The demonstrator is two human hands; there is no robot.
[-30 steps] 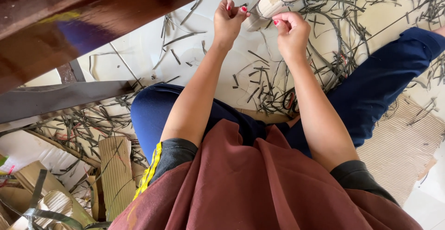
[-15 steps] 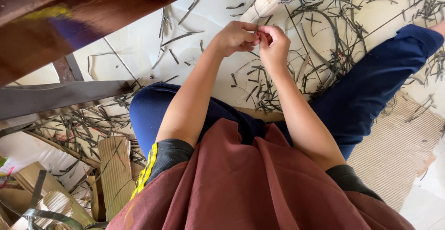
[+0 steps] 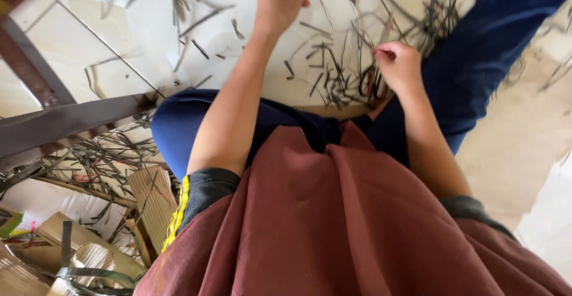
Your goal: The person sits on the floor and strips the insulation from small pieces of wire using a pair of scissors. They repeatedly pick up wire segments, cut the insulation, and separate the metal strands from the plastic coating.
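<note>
- Left hand (image 3: 280, 1), top centre, is closed, pinching a thin grey strip (image 3: 325, 10).
- Right hand (image 3: 398, 64), right of centre, is curled, fingertips pressed on another strip.
- Many loose strips (image 3: 333, 75) lie scattered over the pale floor (image 3: 119, 33); judged, much remains.

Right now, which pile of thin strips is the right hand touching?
The pile of strips between the knees: the right hand rests on it. The other pile lies far left.
</note>
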